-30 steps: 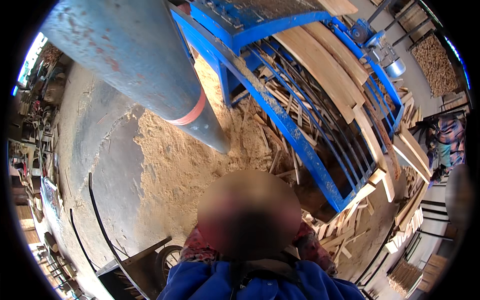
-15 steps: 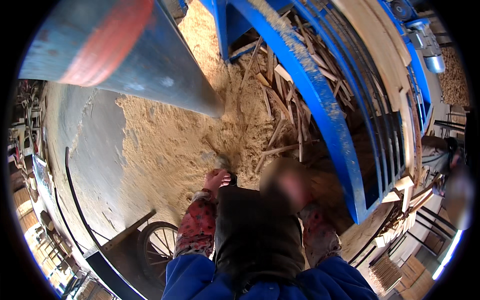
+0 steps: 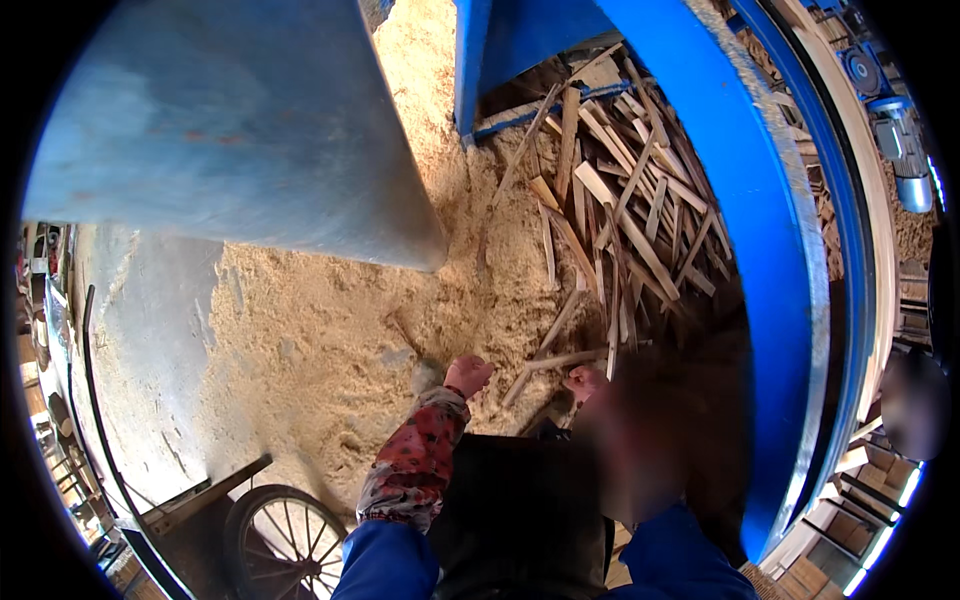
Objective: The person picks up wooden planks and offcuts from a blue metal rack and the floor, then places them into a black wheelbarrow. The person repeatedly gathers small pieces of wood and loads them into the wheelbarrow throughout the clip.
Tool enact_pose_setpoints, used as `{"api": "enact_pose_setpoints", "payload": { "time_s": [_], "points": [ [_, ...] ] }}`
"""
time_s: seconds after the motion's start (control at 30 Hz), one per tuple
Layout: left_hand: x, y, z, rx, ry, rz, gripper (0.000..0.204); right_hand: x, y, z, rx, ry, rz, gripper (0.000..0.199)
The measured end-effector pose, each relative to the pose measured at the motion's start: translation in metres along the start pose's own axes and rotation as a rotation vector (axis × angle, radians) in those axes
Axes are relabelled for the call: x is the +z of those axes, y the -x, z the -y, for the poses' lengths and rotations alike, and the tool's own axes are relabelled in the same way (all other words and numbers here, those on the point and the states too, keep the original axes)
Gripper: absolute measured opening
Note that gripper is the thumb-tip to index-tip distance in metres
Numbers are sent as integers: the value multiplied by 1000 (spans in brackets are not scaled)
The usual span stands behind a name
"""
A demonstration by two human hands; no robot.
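My left hand [image 3: 468, 375], at the end of a red flowered sleeve, hovers just over a heap of sawdust [image 3: 320, 330] with its fingers curled in and nothing visible in them. A little to the right, my right hand [image 3: 585, 380] touches the near end of a thin wood strip [image 3: 556, 360] lying on the sawdust; a blurred patch covers part of that hand, so its grip is unclear. Beyond both hands lies a loose pile of several wood strips [image 3: 620, 210] under a blue metal frame [image 3: 760, 250]. A dark apron hangs between my arms.
A big grey-blue metal duct [image 3: 250, 130] slants over the sawdust at upper left. Bare concrete floor [image 3: 150, 330] and a black hose [image 3: 90, 400] run along the left. A spoked cart wheel [image 3: 280, 540] stands at lower left. Another person [image 3: 915, 400] is at the far right.
The view has dropped much closer to the sawdust and wood strips. Both hands, unseen a second ago, have reached down and forward onto the heap.
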State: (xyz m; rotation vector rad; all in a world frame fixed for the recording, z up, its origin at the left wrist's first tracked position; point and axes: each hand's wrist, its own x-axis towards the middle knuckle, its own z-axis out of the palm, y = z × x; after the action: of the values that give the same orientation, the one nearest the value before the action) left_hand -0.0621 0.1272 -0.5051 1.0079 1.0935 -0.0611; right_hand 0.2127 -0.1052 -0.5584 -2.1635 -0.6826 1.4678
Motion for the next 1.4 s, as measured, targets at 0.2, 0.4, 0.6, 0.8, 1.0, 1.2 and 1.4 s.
{"api": "enact_pose_setpoints", "payload": {
  "time_s": [0.2,0.4,0.6,0.8,1.0,1.2,1.4],
  "points": [
    [32,-100,38,100,-655,-84,39,-2,-38,17,-94,539,-4,28],
    [90,-172,81,84,-685,-35,41,-10,-96,-53,-226,835,145,45],
    [127,-199,78,-28,-758,0,38,-4,-135,-115,-284,930,100,54],
    [160,-225,105,168,-862,-41,38,13,-154,-113,-196,1140,160,53],
    [189,-227,134,337,-1057,-132,25,10,-144,-141,-280,1053,237,41],
    [197,-237,134,349,-1083,-156,17,-32,-106,-106,-320,890,82,35],
    [184,-232,137,322,-1014,-184,12,-80,-112,-78,-437,698,-123,33]
  ]
}}
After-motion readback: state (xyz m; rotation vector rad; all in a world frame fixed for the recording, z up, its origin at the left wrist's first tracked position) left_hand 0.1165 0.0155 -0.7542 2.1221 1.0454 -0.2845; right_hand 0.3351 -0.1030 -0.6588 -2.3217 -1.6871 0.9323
